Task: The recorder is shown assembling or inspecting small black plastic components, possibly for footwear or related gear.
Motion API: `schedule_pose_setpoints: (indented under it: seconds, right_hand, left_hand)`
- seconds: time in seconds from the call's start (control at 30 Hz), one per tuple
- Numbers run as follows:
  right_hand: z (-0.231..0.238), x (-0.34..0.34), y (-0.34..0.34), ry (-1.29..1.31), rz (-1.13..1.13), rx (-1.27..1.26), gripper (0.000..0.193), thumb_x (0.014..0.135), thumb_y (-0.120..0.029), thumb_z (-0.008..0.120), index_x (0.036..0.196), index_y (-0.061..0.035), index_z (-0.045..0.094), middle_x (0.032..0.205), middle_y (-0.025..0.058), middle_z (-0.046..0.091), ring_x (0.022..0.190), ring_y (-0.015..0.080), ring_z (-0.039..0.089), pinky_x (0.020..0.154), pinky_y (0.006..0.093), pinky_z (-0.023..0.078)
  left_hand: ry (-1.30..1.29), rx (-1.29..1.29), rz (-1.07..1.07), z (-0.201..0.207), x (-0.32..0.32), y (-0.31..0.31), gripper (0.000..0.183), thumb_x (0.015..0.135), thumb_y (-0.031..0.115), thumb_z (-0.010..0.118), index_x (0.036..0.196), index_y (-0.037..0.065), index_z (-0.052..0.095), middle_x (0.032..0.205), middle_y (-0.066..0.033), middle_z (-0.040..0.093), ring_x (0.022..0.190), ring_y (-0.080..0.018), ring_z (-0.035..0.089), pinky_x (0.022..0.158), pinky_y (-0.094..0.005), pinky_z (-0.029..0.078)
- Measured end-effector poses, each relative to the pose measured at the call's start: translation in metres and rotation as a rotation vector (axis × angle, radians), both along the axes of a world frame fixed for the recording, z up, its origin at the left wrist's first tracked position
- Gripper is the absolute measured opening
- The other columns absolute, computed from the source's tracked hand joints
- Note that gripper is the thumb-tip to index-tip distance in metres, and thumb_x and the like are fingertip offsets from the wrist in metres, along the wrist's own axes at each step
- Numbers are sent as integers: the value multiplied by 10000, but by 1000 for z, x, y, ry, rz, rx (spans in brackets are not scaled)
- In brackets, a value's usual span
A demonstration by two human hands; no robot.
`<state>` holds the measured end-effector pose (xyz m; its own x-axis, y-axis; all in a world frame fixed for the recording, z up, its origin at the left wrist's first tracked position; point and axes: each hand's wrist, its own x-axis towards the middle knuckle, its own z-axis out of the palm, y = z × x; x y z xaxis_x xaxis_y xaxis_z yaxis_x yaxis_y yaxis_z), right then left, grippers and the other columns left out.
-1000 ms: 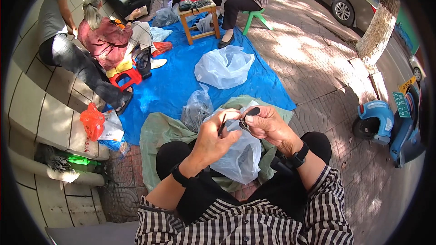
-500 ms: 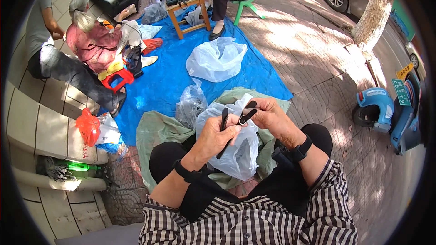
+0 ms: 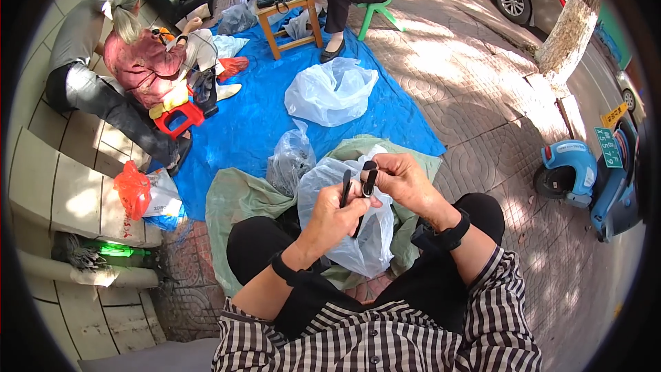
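Observation:
Close together above my lap, both my hands work on a narrow black strap. My left hand is closed around one strip of the black strap, whose end sticks up past the thumb. My right hand pinches a second black piece, a looped strap end, right beside the left fingertips. A small shiny ring or buckle seems to sit where the pieces meet, too small to tell. Below the hands, a translucent white plastic bag lies between my knees on a green woven sack.
A blue tarp spreads ahead, with a dark-filled clear bag and another white plastic bag on it. A wooden stool stands farther off. People sit at the left and far end. A blue scooter is parked right.
The looped end has turned more upright and sits closer to my left fingers. The left strip shows less of its lower end. At left, a person in grey has bent forward.

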<state>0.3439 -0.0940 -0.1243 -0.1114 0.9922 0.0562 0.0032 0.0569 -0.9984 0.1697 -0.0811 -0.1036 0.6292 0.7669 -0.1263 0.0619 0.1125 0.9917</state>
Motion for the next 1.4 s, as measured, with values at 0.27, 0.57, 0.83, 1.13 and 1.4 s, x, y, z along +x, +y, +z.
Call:
schedule_pose_setpoints:
  seconds: [0.27,0.57,0.83,1.13,1.4]
  right_hand:
    - [27,-4,-4,119,-277,-51,91,865,-121,582,848,-33,597,598,-62,451,557,20,392,481,207,307]
    - [15,-11,-14,273,-184,-65,156,866,-165,625,972,-50,611,562,-104,402,496,-2,332,428,175,232]
    - [6,-16,-13,505,-157,-89,151,870,-177,623,923,-37,604,547,-70,422,431,17,320,394,193,220]
    - [13,-23,-18,751,-110,-341,141,884,-188,606,844,-55,587,523,-52,420,408,31,303,379,197,214]
    - [22,-16,-16,617,-41,-367,130,852,-157,643,801,-49,591,541,-47,457,416,24,328,383,194,228]
  left_hand:
    - [-149,-107,104,-4,1,-1,191,880,140,560,739,12,565,683,-63,610,420,-31,410,401,-185,312]
    - [127,442,299,-22,8,2,157,865,129,588,747,29,560,583,-44,590,493,-112,541,462,-279,390]
    - [130,532,349,-19,10,-1,74,856,83,578,816,27,549,628,-78,622,532,-195,613,486,-299,439]
    - [68,529,388,-18,9,-2,52,838,24,573,818,22,526,614,-77,611,513,-187,598,476,-291,431]
    - [52,536,345,-11,7,1,46,840,21,558,808,26,527,611,-76,605,512,-176,594,463,-287,415]
